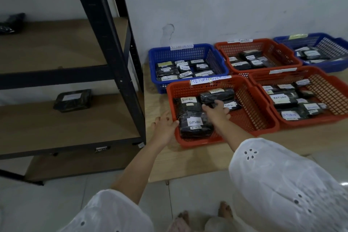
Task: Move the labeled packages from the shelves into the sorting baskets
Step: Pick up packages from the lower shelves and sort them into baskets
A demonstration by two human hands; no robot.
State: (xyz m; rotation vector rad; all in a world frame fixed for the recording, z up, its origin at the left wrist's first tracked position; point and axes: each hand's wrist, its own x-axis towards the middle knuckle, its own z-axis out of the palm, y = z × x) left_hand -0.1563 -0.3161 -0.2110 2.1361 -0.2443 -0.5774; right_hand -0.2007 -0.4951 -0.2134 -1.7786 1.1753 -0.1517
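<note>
A red basket (250, 118) tagged "RETURN OVERDUE" sits on a low wooden board and holds several black wrapped packages. My right hand (216, 112) reaches into it, fingers loosely extended and touching a black package (216, 94) with a yellowish label. My left hand (165, 126) is open beside the basket's left rim, its thumb against the rim near a package marked "RETURN" (194, 125). One labeled package (73, 100) lies on the middle shelf. Another dark package (11, 23) sits at the far left of the upper shelf.
A black metal rack (113, 47) with wooden shelves stands to the left. A blue basket (153, 56), two more red baskets (220, 46) (263, 79) and a far blue basket (282, 38) hold labeled packages along the wall. Tiled floor lies in front.
</note>
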